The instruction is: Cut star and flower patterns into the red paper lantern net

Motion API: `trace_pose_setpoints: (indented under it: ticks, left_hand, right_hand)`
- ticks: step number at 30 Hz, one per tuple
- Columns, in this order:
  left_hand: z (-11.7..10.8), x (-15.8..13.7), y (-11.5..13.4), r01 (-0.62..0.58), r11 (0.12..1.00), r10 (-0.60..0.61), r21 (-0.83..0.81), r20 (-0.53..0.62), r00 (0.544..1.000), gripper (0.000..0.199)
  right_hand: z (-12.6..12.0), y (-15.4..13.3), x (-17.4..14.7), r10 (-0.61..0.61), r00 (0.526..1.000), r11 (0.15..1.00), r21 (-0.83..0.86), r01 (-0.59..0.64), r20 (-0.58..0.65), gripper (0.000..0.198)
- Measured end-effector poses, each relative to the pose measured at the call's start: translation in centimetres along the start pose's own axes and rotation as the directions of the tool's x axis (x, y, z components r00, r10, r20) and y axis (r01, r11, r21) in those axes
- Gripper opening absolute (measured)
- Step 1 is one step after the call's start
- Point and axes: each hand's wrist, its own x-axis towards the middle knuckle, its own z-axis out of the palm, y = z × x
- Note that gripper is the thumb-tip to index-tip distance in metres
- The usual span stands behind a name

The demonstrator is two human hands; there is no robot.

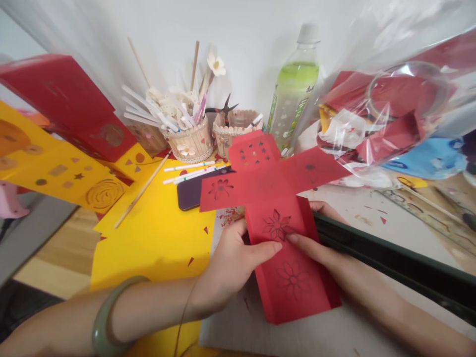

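Observation:
A red cross-shaped paper box template (260, 183) with folded edge flaps is held up in front of me. Flower patterns and small star shapes are cut or drawn on its panels. My left hand (238, 263) grips its left edge, thumb on the front and the fingers hidden behind. My right hand (312, 248) pinches it from the right, a finger or thumb at the middle flower and other fingers behind the sheet. On the left forearm is a green bangle (100, 317).
Yellow paper (156, 248) and a grey board (230, 327) lie beneath. Behind stand a stick-filled wooden cup (189, 141), pliers (226, 106) and a drink bottle (295, 89). Red and yellow box pieces (74, 114) rise left; a plastic bag (390, 114) of scraps sits right.

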Motion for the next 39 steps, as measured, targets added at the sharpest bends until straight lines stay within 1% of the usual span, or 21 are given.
trace_pose_setpoints:
  ticks: [3, 7, 11, 13, 17, 20, 28, 31, 33, 36, 39]
  left_hand:
    - [0.0, 0.1, -0.1, -0.012, 1.0, 0.012, -0.026, -0.013, 1.0, 0.025]
    - [0.1, -0.1, -0.1, -0.014, 1.0, 0.013, -0.022, -0.033, 0.999, 0.027]
    - [0.1, -0.2, -0.2, -0.01, 1.0, 0.01, -0.004, -0.053, 0.999, 0.029]
    - [0.1, -0.2, -0.2, -0.016, 1.0, 0.016, 0.005, -0.059, 0.998, 0.029]
    - [0.0, -0.2, -0.2, -0.017, 0.999, 0.02, 0.046, -0.077, 0.997, 0.028]
    - [0.0, -0.2, -0.2, -0.012, 0.999, 0.015, 0.036, -0.081, 0.997, 0.029]
    - [0.3, -0.4, 0.3, -0.022, 0.997, 0.018, -0.069, -0.047, 0.999, 0.024]
    - [0.3, -0.4, 0.6, -0.022, 0.99, 0.024, -0.142, 0.013, 1.0, 0.022]
    - [0.2, -0.3, 0.8, -0.032, 0.987, 0.038, -0.157, 0.038, 0.999, 0.021]
    - [-0.1, 0.1, 0.8, -0.073, 0.993, 0.074, -0.095, 0.008, 0.997, 0.018]
    - [-0.2, 0.3, 0.8, -0.08, 0.997, 0.08, -0.014, -0.025, 0.997, 0.02]
  right_hand:
    - [-0.2, 0.3, 0.0, 0.032, 0.999, 0.997, 0.067, -0.032, 0.008, 0.028]
    - [-0.2, 0.3, 0.0, 0.017, 1.0, 0.997, 0.081, -0.018, 0.017, 0.027]
    - [0.0, -0.1, -0.1, 0.064, 0.998, 0.987, 0.147, -0.063, -0.001, 0.027]
    - [0.1, -0.3, -0.2, 0.076, 0.997, 0.986, 0.146, -0.075, -0.004, 0.026]
    - [0.0, -0.2, -0.1, 0.057, 0.998, 0.991, 0.118, -0.056, -0.001, 0.027]
    - [-0.1, 0.0, -0.1, 0.063, 0.998, 0.989, 0.131, -0.064, 0.012, 0.026]
    - [0.2, -0.4, -0.2, 0.055, 0.998, 0.987, 0.152, -0.053, -0.012, 0.025]
    - [0.1, -0.4, -0.2, 0.06, 0.998, 0.984, 0.171, -0.056, -0.017, 0.026]
    - [0.0, -0.3, -0.2, 0.048, 0.999, 0.982, 0.181, -0.045, -0.013, 0.027]
    - [-0.2, -0.1, 0.1, 0.023, 1.0, 0.986, 0.162, -0.024, 0.011, 0.027]
    - [-0.5, -0.1, 0.3, 0.023, 0.999, 0.993, 0.111, -0.026, 0.03, 0.028]
